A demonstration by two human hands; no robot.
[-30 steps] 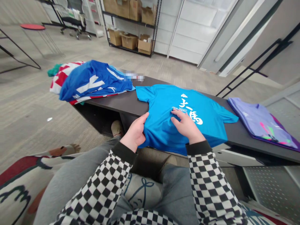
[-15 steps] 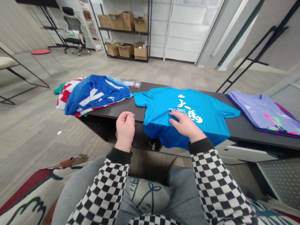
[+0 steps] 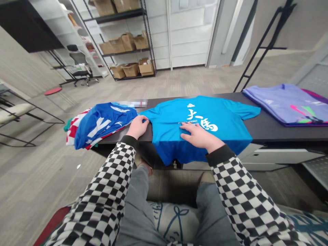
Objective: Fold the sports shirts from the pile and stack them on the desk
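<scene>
Left hand (image 3: pixel 137 127): fingertips on the sleeve of the turquoise T-shirt (image 3: pixel 170 119), just beside the folded stack; cannot tell whether they pinch the cloth
Right hand (image 3: pixel 198 136): open and flat on the shirt's middle, fingers slightly apart, gripping nothing
Shirt: spread flat on the black desk (image 3: pixel 276 135), hem hanging over the near edge
Left of shirt: pile of folded shirts (image 3: pixel 102 128), blue on top, touching the sleeve
Right of shirt: folded lilac shirt (image 3: pixel 284 106), near the other sleeve
Beyond the desk: metal shelving (image 3: pixel 125 53) holding cardboard boxes (image 3: pixel 146 68)
</scene>
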